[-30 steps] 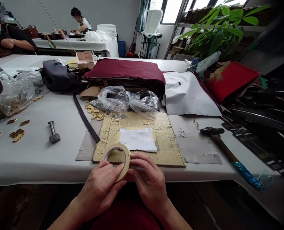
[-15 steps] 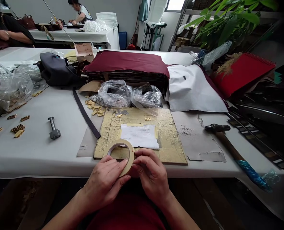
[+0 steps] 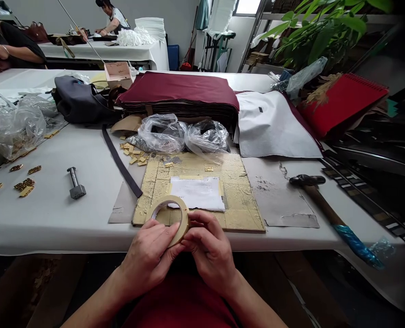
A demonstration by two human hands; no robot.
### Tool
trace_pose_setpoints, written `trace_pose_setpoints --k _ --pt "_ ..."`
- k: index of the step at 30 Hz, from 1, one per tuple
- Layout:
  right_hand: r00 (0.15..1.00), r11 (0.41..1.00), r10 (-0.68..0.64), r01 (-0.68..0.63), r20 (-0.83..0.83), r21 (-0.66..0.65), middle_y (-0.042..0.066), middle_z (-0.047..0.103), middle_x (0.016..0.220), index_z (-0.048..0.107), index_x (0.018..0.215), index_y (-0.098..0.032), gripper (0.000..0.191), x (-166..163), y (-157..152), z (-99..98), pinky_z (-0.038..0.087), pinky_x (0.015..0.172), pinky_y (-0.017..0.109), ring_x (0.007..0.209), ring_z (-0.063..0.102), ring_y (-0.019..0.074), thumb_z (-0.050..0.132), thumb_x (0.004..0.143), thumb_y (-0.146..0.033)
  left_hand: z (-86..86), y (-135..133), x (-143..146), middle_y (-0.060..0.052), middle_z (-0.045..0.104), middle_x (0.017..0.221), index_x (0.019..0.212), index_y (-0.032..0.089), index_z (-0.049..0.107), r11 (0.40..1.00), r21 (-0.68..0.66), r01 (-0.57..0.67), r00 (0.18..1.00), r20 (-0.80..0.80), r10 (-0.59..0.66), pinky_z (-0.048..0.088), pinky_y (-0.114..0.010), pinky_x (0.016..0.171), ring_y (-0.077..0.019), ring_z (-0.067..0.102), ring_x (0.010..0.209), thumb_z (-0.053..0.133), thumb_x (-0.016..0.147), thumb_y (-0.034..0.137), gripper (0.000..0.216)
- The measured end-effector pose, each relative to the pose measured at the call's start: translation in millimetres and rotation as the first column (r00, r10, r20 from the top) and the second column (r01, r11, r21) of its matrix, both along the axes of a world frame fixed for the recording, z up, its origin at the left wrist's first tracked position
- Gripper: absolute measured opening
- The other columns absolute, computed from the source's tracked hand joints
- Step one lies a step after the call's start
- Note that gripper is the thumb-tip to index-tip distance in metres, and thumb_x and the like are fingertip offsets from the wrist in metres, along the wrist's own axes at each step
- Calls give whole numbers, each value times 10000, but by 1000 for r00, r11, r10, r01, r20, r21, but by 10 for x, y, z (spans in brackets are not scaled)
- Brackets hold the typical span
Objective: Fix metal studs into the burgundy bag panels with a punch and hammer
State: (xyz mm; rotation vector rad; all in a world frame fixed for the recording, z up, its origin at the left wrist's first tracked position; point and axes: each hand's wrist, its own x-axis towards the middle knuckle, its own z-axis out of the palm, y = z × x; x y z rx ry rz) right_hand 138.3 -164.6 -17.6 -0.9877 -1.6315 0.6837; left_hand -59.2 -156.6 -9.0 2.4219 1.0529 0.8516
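Note:
A roll of masking tape (image 3: 183, 210) is gripped in my left hand (image 3: 151, 255), with the thumb on its near side and fingers through or around the ring. Against the roll's right edge, my right hand (image 3: 211, 255) is closed with thumb and fingertips pinched; whether they hold the tape's end is hidden. Both hands are above the table's front edge. Just beyond them lies a tape-covered board (image 3: 246, 209) with a white paper (image 3: 195, 193) taped on it. A small gold metal piece (image 3: 209, 169) rests near the board's far side.
A hammer (image 3: 306, 180) with a blue-wrapped handle lies right; a metal stamp (image 3: 76, 187) and gold pieces (image 3: 24, 184) lie left. Behind the board are plastic bags (image 3: 163, 132), a stack of maroon leather panels (image 3: 182, 89) and a dark strap (image 3: 120, 161). Co-workers sit at the back.
My right hand has shifted slightly left and closer to the tape roll, its fingers now against the edge. The view has moved a little; the left hand still holds the roll.

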Motion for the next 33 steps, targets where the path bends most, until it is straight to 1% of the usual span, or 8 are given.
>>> trace_pose_setpoints --k 6,10,13,18,22,27,31,33 --pt "999 996 -53 53 -3 68 68 671 1195 655 1207 -241 332 -3 49 8 544 996 333 1132 638 201 688 920 -77 13 -8 -11 -30 688 836 1188 165 591 999 -36 -5 1000 19 5 424 -335 787 -170 590 727 596 993 199 198" --pt "999 998 -43 43 -1 56 55 664 1145 676 1053 -235 220 -4 58 8 556 925 289 1067 647 177 672 922 -58 0 -24 -4 -30 689 838 1225 156 579 1000 -2 -2 1000 4 2 427 -341 785 -171 589 720 590 992 197 237" --pt "1000 999 -14 14 18 36 66 645 1176 664 981 -222 168 9 50 -1 547 930 292 1086 635 180 650 933 -62 -13 -24 -3 -32 691 851 1212 155 588 1000 -18 -20 1000 3 20 433 -347 802 -172 605 739 588 993 195 223" --pt "999 996 -51 50 19 68 54 657 1125 652 1095 -230 220 23 76 46 534 940 297 1065 631 177 675 932 -84 13 -9 -14 -39 702 879 1214 165 590 998 -65 12 999 38 -10 453 -353 819 -181 620 765 595 994 222 228" --pt "997 997 -31 26 76 67 53 606 1085 613 1013 -213 161 16 89 83 527 864 269 992 607 157 598 959 -61 30 -7 -27 -41 710 896 1278 170 568 997 -55 48 998 45 -46 467 -361 840 -188 637 789 584 996 223 287" --pt "987 998 25 -33 158 50 64 567 1105 540 993 -207 154 54 41 9 506 888 286 1013 575 162 506 986 -57 29 -28 -33 -53 731 943 1320 177 555 999 -22 30 1000 5 -30 467 -361 876 -193 673 833 567 1006 229 319" --pt "991 998 21 -28 135 48 71 562 1140 554 1093 -211 165 87 28 -23 505 929 300 1069 570 179 588 971 -105 32 -37 -19 -45 732 942 1310 176 562 999 -39 34 999 -6 -34 462 -352 868 -181 673 821 565 1009 229 306" --pt "988 998 28 -35 153 49 65 570 1115 572 1079 -215 164 87 38 -3 512 899 302 1041 577 181 603 964 -102 53 -37 -15 -49 734 948 1330 174 549 998 -35 57 998 -6 -57 465 -350 859 -182 671 819 559 1012 239 325"
